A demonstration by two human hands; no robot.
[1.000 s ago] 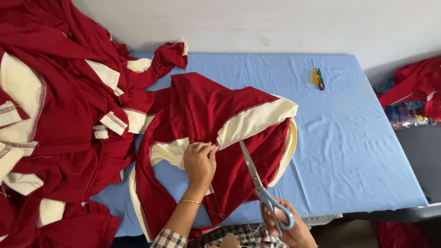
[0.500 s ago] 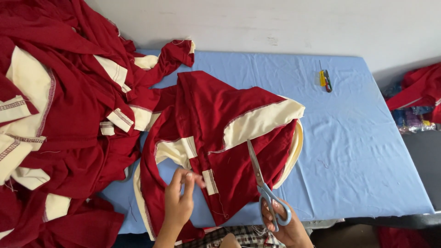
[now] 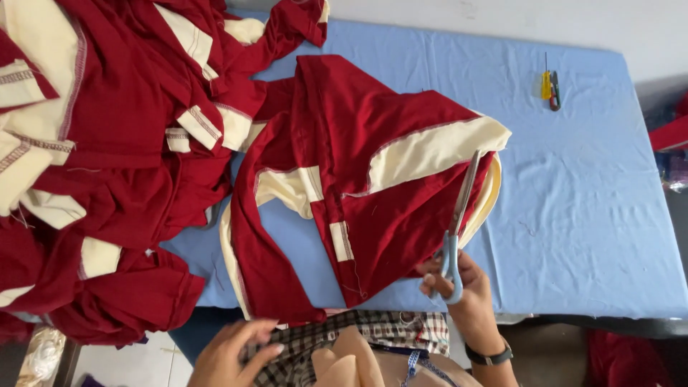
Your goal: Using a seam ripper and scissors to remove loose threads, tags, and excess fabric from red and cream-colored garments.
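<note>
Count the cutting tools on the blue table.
2. The scissors are in the right hand, blades lying over the red and cream garment. A small yellow-handled snipper lies near the table's far right. The fabric pile may hide others.

view: just one, head-worn cam
facing: steeply down over the blue table (image 3: pixel 573 215)
distance: close, arm's-length feel
edges: right hand (image 3: pixel 459 287) low in frame, left hand (image 3: pixel 233 355) partly cut off, I think
shared: nothing, single view
</note>
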